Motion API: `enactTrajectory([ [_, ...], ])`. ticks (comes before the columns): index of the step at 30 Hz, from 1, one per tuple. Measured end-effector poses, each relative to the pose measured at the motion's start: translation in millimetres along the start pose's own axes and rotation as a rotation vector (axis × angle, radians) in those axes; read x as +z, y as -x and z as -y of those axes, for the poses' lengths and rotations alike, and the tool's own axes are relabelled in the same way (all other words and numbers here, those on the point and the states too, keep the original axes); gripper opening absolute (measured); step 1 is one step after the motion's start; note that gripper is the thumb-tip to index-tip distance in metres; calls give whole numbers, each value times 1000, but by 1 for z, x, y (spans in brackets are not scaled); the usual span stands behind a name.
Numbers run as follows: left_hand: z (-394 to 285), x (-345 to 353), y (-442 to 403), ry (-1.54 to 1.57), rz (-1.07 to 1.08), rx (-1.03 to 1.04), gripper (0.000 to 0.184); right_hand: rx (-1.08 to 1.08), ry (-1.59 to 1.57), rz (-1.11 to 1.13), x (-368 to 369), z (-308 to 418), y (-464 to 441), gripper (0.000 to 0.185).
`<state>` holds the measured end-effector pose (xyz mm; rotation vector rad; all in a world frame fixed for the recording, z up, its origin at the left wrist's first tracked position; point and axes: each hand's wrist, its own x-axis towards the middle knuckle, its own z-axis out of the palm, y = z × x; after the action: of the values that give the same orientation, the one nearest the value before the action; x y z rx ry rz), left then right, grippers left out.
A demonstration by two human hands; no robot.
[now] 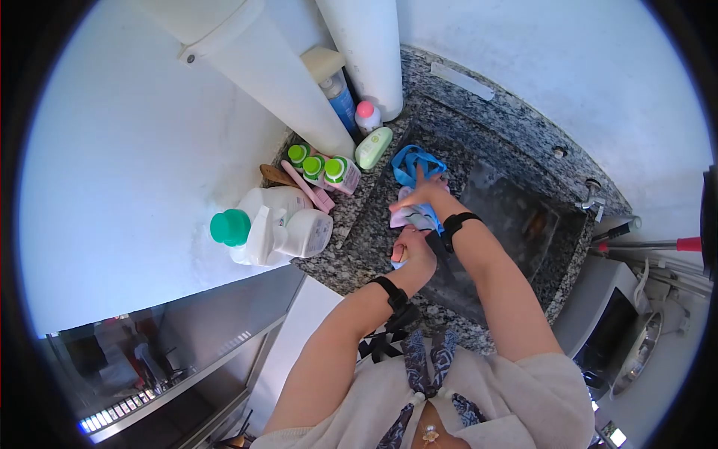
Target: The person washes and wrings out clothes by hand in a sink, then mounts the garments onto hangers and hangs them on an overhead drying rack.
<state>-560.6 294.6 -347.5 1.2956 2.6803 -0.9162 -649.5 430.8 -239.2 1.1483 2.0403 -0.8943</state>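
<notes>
A pale pink and light blue cloth item (410, 215) lies bunched at the left side of the stone sink (516, 217). Blue straps or bands (407, 165), seemingly part of it, loop above on the ribbed slab. My left hand (415, 253) is closed around the lower end of the cloth, and a bit of light blue shows under its fingers. Over the upper part, my right hand (428, 191) touches the cloth with its thumb and forefinger stretched apart. Its other fingers are partly hidden. Each wrist wears a black strap.
Left of the sink, the granite ledge (348, 213) holds white jugs (307, 233), one green-capped, several small green-capped bottles (340, 173), a pink brush (318, 196) and a light green bottle (374, 148). Two white pipes (366, 52) rise behind. A tap (593, 200) sits at the right.
</notes>
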Motion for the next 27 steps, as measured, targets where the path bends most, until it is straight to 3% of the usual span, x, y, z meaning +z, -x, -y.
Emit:
enactTrajectory([
  [1, 12, -16, 0, 0, -1, -1, 20, -8, 69, 18, -2, -2, 2, 143],
  [3, 59, -67, 4, 244, 316, 141, 33, -27, 138, 35, -3, -5, 3, 137],
  [4, 67, -67, 8, 236, 316, 138, 33, -13, 124, -24, 0, -11, 1, 123],
  [5, 72, -69, 12, 227, 203, 135, 40, 5, 111, -85, 0, -19, -1, 110],
  [6, 76, -70, 15, 220, 87, 135, 48, 7, 108, -90, 0, -31, 0, 110],
  [7, 85, -67, 15, 365, 16, 189, 66, -47, -42, -197, 1, -46, 5, 95],
  [8, 95, -63, 19, 362, 9, 198, 66, -100, -194, -302, 4, -62, 12, 81],
  [10, 126, -82, 21, 701, 33, 385, 80, -139, -341, -436, 10, -88, 31, 72],
  [11, 128, -83, 23, 680, -6, 437, 89, -180, -479, -555, 15, -99, 39, 64],
  [12, 126, -74, 26, 676, -9, 447, 89, -173, -486, -561, 15, -105, 55, 64],
  [14, 121, -58, 24, 1053, -117, 553, 79, -399, -584, -788, 0, -108, 102, 51],
  [15, 130, -71, 21, 1041, -127, 568, 79, -397, -596, -805, -6, -112, 118, 51],
  [17, 148, -112, 13, 2135, 958, 1, 74, -667, -550, -1108, -16, -118, 148, 37],
  [18, 140, -114, 14, 2123, 952, 21, 74, -663, -556, -1128, -22, -120, 162, 37],
  [20, 112, -93, 9, 2026, 569, -134, 67, -904, -465, -1416, -37, -122, 186, 36],
  [21, 95, -60, -9, 1979, 757, -140, 64, -946, -457, -1515, -38, -123, 194, 32],
  [22, 104, -104, 7, 1977, 752, -127, 64, -944, -455, -1528, -39, -127, 204, 32],
  [24, 116, -185, 40, 1956, 1435, -748, 51, -1099, -313, -1600, -41, -134, 223, 28],
  [25, 108, -184, 44, 1954, 1428, -741, 51, -1160, -308, -1622, -42, -135, 232, 25],
  [27, 91, -169, 56, 2979, 1387, 172, 52, -1154, -404, -1676, -38, -140, 239, 26],
])
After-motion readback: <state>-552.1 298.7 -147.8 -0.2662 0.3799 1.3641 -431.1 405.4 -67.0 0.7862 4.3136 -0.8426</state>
